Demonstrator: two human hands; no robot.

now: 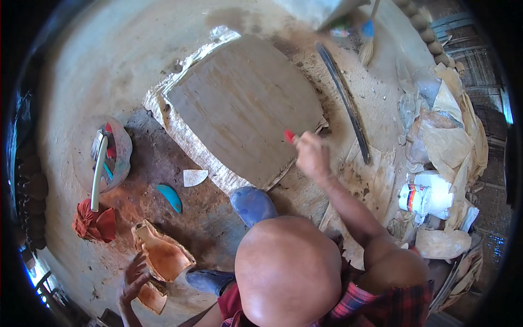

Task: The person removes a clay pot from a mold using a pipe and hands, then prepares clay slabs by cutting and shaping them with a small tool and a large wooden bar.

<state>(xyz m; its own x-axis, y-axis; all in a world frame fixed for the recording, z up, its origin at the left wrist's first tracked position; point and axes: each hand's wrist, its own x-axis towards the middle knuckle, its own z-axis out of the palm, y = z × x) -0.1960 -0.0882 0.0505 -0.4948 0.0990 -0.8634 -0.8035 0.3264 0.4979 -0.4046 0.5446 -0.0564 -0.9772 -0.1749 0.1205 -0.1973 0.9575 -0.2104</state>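
Note:
A broad grey clay slab (245, 103) lies on a whitish crinkled sheet (190, 147) on the floor. My right hand (313, 158) is closed around a small red-ended tool (289, 135) at the slab's right edge, near its lower corner. The fingers hide most of that tool, so its kind does not show. At the lower left, my left hand (133, 277) has its fingers apart beside a hollow orange-brown mould-like piece (163, 256). A smaller piece of similar colour (152, 298) lies just below. Whether the left fingertips touch the larger piece is unclear.
A clear tub (81, 163) holds a pale-handled tool (98, 174). Near it lie a red cloth (95, 222), a teal scraper-like half-disc (170, 198) and a white flat piece (195, 177). A dark curved strip (346, 103) lies right of the slab; plastic bags (449, 141) heap beyond.

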